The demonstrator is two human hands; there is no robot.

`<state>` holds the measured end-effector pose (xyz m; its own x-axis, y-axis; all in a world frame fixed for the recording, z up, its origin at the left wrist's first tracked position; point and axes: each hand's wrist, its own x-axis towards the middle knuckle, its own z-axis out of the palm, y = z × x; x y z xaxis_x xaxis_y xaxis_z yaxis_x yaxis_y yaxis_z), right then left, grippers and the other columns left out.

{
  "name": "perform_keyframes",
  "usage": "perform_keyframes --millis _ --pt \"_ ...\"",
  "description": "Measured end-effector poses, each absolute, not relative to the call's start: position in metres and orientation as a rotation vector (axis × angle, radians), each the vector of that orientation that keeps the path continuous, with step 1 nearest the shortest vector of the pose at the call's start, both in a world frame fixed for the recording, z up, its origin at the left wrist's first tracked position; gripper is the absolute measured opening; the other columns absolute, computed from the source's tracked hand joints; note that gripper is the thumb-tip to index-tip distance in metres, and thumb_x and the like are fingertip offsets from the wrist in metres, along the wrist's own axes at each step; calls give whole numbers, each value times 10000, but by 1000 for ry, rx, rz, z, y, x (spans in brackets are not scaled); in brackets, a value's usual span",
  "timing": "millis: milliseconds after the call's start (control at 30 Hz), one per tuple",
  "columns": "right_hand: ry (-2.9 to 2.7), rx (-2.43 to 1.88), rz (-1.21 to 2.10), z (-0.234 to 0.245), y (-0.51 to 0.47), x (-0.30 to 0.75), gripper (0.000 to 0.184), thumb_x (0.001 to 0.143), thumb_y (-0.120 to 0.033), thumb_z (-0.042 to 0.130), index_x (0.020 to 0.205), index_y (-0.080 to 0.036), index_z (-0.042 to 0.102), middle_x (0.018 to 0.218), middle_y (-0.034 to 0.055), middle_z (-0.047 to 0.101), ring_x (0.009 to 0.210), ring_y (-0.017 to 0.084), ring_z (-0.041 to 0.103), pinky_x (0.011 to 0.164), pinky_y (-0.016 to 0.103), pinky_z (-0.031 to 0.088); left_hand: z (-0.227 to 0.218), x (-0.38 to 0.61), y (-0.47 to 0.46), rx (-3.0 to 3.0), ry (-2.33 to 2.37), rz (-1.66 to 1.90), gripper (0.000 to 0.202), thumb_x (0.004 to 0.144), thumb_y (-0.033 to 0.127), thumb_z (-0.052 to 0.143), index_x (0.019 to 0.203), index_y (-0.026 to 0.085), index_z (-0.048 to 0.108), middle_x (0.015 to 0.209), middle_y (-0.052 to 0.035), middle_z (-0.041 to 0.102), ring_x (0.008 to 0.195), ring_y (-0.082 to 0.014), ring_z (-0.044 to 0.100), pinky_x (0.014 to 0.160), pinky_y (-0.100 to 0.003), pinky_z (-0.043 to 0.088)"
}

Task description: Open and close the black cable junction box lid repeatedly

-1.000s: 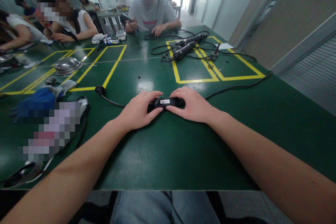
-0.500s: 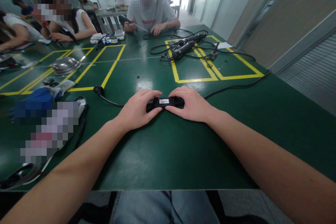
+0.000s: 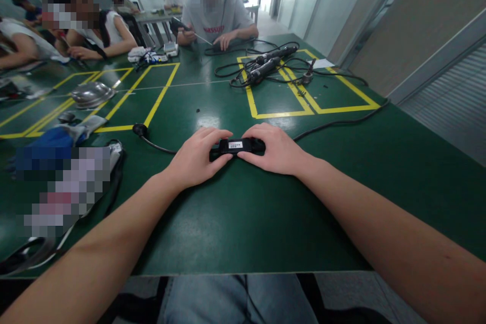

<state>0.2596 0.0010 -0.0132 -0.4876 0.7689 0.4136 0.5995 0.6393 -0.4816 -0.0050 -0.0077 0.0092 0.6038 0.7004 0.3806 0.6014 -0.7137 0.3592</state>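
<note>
Two bare hands meet over one small black corded unit (image 3: 236, 146), which lies flat on the green table (image 3: 243, 223) a little in from its near edge. The left hand (image 3: 195, 158) pinches the unit's left end, thumb on the near side and the fingers, held close together, curled over the top. The right hand (image 3: 276, 152) grips the right end the same way. One white label (image 3: 235, 145) sits on the unit's upper face; its print is too small to read. One black cable (image 3: 341, 122) trails from under the right hand to the right, and another runs left to a single round black plug (image 3: 138, 129). Two large yellow-taped outlines (image 3: 261, 115) lie beyond the hands. In the right one rest two black power tools (image 3: 266, 67) among looped cords. At left are one metal bowl (image 3: 91, 94) and one blue glove (image 3: 53, 139). Across the table sits a person in a grey T-shirt (image 3: 214, 15) with red lettering across the chest, too blurred to read.
</note>
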Motion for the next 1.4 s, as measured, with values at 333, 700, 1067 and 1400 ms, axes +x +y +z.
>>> perform_keyframes --millis 333,700,1067,1400 --pt "-2092 -1072 432 -14 1 258 382 1151 -427 493 1294 -216 778 1257 121 845 1128 306 770 1017 459 589 14 -5 -11 2660 1151 948 291 1069 383 661 1292 217 746 1295 -120 792 1199 -305 723 1088 -489 608" --pt "-2102 -1133 412 -18 9 261 330 1025 -166 498 1095 -217 817 1137 93 859 1050 293 774 975 434 592 15 -6 -12 2604 1101 956 310 1045 341 650 1300 192 744 1307 -131 778 1135 -276 759 1022 -438 658" --pt "-2147 -1143 419 -20 11 262 352 1012 -135 506 1078 -231 838 1078 73 856 1028 276 777 957 408 591 14 -6 -10 2641 1044 842 316 1056 346 650 1279 192 813 1293 -126 817 1160 -288 792 1082 -450 653" --pt "-2165 -1158 437 -16 10 262 339 1033 -145 518 1064 -235 844 1081 71 860 1033 284 775 964 430 591 13 -5 -9 2651 1043 849 341 1046 340 655 1283 173 835 1284 -144 806 1141 -304 793 1047 -479 675"
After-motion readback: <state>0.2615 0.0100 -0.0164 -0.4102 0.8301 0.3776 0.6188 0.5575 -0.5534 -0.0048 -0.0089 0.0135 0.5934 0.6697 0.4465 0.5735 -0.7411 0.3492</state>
